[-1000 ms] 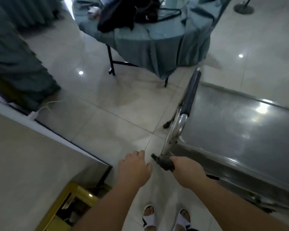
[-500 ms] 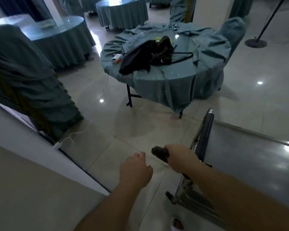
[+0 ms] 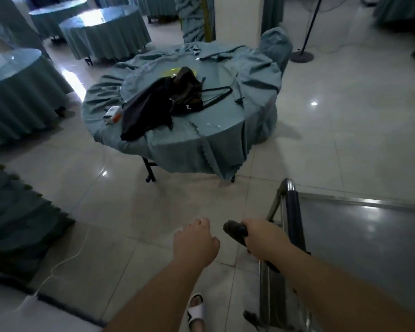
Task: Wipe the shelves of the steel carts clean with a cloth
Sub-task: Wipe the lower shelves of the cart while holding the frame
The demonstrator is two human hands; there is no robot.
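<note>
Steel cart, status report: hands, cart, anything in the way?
Right hand grips dark handle end of the steel cart. Left hand loosely curled, holds nothing. No cloth seen. Draped round table ahead.

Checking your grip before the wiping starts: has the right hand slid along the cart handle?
No. The right hand grips the same dark end of the cart handle.
</note>
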